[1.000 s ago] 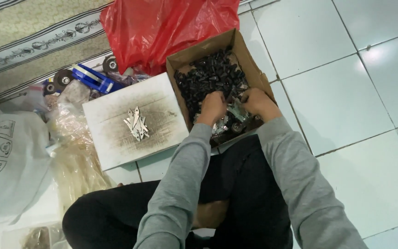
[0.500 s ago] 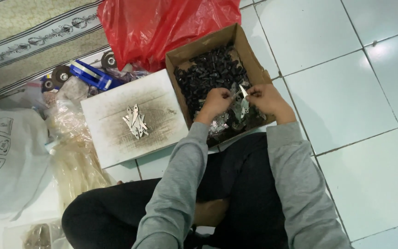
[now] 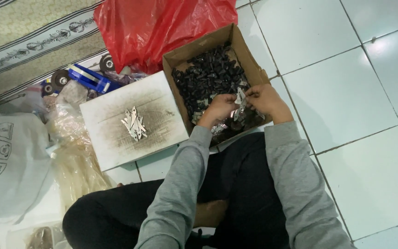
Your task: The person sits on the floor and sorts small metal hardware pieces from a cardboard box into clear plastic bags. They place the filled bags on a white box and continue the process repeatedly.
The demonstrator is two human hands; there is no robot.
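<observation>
Metal, thin and pale: the small plate [image 3: 240, 99] sits pinched between your left hand [image 3: 219, 108] and right hand [image 3: 264, 99], over the near end of the cardboard box [image 3: 249, 57]. It looks light, stiff and sharp-edged; hold it by the flat faces.

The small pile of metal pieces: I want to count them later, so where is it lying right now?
In the head view, the small pile of metal pieces lies on the stained white board, left of the cardboard box and the left hand.

Both hands [image 3: 242, 103] on metal piece [image 3: 240, 99] over cardboard box [image 3: 249, 57]
</observation>
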